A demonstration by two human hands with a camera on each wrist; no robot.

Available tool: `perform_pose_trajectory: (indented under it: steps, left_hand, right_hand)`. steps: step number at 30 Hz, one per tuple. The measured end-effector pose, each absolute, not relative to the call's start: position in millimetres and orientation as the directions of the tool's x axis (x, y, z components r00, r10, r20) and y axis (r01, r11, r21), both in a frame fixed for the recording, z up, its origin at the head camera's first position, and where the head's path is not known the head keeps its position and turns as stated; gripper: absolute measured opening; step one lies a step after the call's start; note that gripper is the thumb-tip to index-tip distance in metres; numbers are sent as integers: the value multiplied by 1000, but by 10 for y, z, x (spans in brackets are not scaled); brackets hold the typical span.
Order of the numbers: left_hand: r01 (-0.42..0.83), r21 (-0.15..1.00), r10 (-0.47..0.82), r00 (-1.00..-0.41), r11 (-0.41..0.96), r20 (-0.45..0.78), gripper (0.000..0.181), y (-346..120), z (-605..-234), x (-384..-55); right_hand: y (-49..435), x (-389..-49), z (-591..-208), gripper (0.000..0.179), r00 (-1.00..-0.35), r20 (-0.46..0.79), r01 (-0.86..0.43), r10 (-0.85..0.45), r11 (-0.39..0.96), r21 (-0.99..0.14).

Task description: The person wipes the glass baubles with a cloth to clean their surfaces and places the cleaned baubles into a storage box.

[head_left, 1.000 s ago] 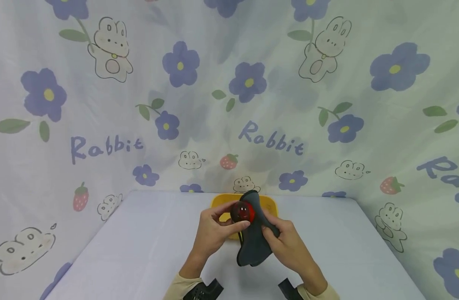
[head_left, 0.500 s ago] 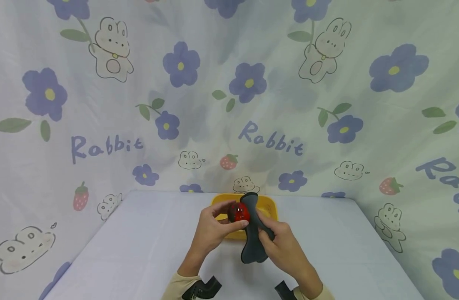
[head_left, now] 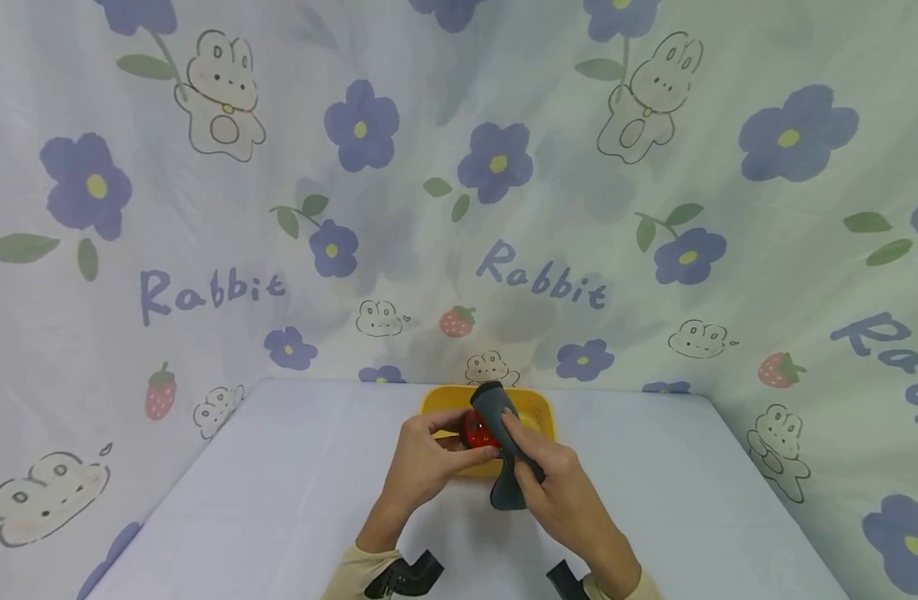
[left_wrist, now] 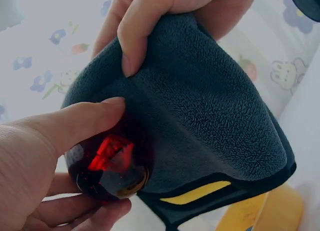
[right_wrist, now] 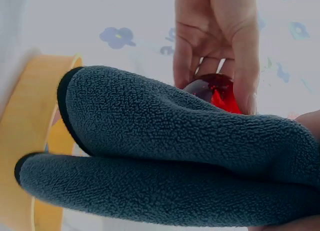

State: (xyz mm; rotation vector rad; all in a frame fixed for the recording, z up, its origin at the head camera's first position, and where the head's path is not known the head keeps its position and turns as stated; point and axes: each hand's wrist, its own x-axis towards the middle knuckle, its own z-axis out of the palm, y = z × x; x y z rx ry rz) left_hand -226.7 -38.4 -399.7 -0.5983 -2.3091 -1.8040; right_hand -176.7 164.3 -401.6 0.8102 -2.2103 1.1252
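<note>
A glossy red glass-like ball sits between the thumb and fingers of my left hand. My right hand grips a dark grey-blue cloth with black edging, folded over, and presses it against the ball's right side. In the left wrist view the right thumb and fingers pinch the cloth's upper part, and a yellow patch shows near its lower edge. The right wrist view has the cloth in front, hiding much of the ball.
Behind the hands, a yellow bin stands on the white table. Its contents are mostly hidden. A curtain printed with flowers and rabbits hangs behind and at the sides.
My right hand has shifted left and turned, bringing the cloth over the ball's right side; the cloth is more folded now. The left hand still holds the ball in nearly the same spot.
</note>
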Motion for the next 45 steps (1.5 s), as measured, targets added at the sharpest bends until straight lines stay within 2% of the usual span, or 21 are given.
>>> perform_pose_trajectory:
  steps: [9, 13, 19, 23, 27, 36, 40, 45]
  left_hand:
    - [515, 831, 301, -843, 211, 446, 41, -372, -3968, -2219]
    - [556, 810, 327, -813, 187, 482, 47, -369, -3971, -2195]
    - [579, 791, 347, -796, 198, 496, 55, -371, -3969, -2157]
    - [567, 802, 353, -801, 187, 484, 59, -364, -3964, -2143]
    - [584, 792, 351, -790, 180, 503, 61, -360, -3956, -2124]
    - [660, 737, 302, -739, 143, 603, 58, -341, -3945, -2112]
    - [642, 760, 265, -754, 102, 601, 58, -328, -3939, -2112]
    - [584, 806, 201, -804, 94, 559, 54, -311, -3939, -2123]
  right_hand:
    - [1667, -1775, -4011, 63, -615, 722, -748, -318, 526, -406]
    - [1698, -1779, -4010, 66, -598, 732, -758, -326, 527, -384]
    - [1765, -1825, -4031, 62, -665, 677, -728, -315, 476, -493]
    - [1836, -1878, -4066, 56, -731, 615, -681, -297, 384, -624]
    - [1894, -1918, -4101, 49, -766, 564, -641, -309, 297, -708]
    - [1910, -1888, -4057, 46, -775, 552, -625, -308, 249, -740]
    - [1898, -1862, -4024, 46, -790, 533, -606, -302, 252, -755]
    - [1864, -1817, -3979, 47, -819, 492, -565, -296, 272, -779]
